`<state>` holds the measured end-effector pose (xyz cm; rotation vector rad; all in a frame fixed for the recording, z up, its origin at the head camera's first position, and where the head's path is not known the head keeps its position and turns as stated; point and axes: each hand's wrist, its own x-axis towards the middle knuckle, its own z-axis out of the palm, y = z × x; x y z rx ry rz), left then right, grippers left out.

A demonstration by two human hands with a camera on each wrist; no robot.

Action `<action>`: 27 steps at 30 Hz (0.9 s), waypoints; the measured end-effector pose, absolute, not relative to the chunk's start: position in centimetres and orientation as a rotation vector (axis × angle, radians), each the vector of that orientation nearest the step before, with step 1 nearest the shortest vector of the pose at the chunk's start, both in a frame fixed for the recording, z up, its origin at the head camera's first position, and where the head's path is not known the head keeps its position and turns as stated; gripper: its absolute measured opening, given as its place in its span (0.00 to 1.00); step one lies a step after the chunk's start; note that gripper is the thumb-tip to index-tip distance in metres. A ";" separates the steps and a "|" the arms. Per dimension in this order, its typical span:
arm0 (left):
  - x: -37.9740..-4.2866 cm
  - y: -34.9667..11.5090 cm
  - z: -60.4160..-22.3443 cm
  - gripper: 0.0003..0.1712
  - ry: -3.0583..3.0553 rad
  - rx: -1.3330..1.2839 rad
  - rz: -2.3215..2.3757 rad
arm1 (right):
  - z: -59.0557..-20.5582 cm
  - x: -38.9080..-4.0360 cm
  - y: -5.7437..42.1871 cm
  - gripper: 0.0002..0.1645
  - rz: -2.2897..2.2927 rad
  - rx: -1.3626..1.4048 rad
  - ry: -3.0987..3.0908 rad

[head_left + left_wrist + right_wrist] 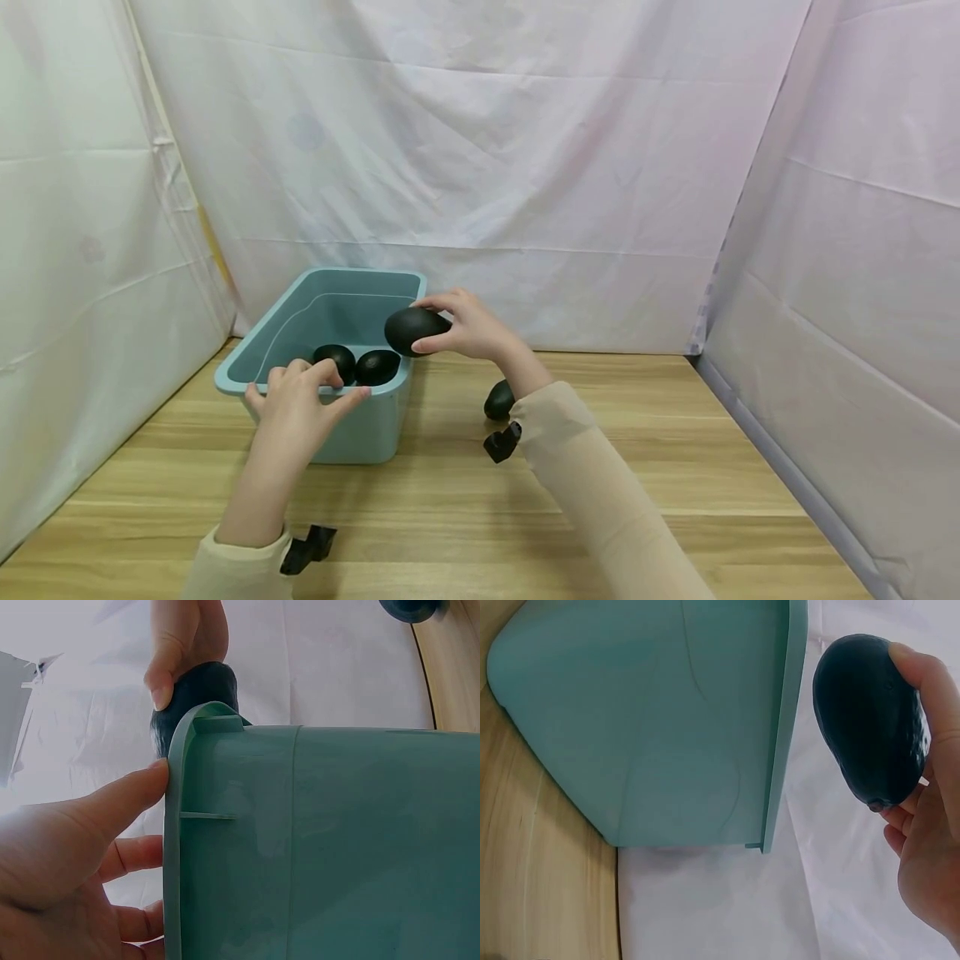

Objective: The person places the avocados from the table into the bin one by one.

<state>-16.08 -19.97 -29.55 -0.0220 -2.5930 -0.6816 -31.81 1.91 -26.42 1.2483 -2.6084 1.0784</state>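
My right hand (468, 329) holds a dark, pear-shaped avocado (411, 329) just above the right rim of a blue-green plastic bin (360, 429). In the right wrist view, thumb and fingers grip this avocado (866, 720) from one side, its stem end showing. At the bin's near rim, my left hand (296, 408) grips the edge, fingers hooked over it and the thumb stretched along it. Two more avocados lie inside the bin: one (335, 360) partly behind the left fingers, the other (377, 367) beside it.
Another avocado (498, 402) lies on the wooden table (600, 467) right of the bin, partly hidden by the right forearm. White cloth hangs (480, 167) behind the table and along both sides. Black straps stick out at both sleeves.
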 end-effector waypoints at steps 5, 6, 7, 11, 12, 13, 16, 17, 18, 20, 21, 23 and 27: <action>-16.2 -20.0 -29.6 0.19 -2.590 -0.027 -0.677 | -26.3 -31.8 1.2 0.34 1.050 1.220 -2.632; -16.2 -20.0 -29.6 0.19 -2.590 -0.028 -0.676 | -26.3 -31.8 1.0 0.34 1.043 1.219 -2.634; -16.2 -20.0 -29.6 0.19 -2.591 -0.028 -0.674 | -26.2 -31.7 0.9 0.34 1.040 1.218 -2.636; -16.1 -20.1 -29.6 0.20 -2.593 -0.023 -0.668 | -26.2 -31.8 0.0 0.33 1.027 1.249 -2.622; -16.1 -20.1 -29.6 0.20 -2.592 -0.022 -0.667 | -26.1 -31.8 -0.2 0.32 1.021 1.258 -2.618; -16.1 -20.1 -29.6 0.19 -2.590 -0.021 -0.665 | -26.1 -31.8 -0.4 0.32 1.016 1.266 -2.617; -16.0 -20.1 -29.7 0.19 -2.588 -0.021 -0.662 | -26.2 -31.8 -0.9 0.32 1.009 1.270 -2.623; -16.0 -20.1 -29.7 0.19 -2.588 -0.021 -0.660 | -26.2 -31.7 -1.1 0.32 1.012 1.263 -2.629; -16.0 -20.1 -29.7 0.19 -2.588 -0.022 -0.660 | -26.2 -31.7 -1.2 0.32 1.015 1.260 -2.630; -16.0 -20.1 -29.8 0.19 -2.589 -0.023 -0.659 | -26.3 -31.7 -1.5 0.33 1.022 1.256 -2.628; -16.0 -20.1 -29.8 0.19 -2.589 -0.024 -0.660 | -26.3 -31.7 -1.7 0.33 1.026 1.253 -2.624; -16.0 -20.1 -29.8 0.19 -2.585 -0.028 -0.663 | -26.3 -31.7 -1.9 0.33 1.021 1.263 -2.608; -16.0 -20.1 -29.9 0.19 -2.577 -0.035 -0.666 | -26.5 -31.7 -2.5 0.33 1.008 1.276 -2.596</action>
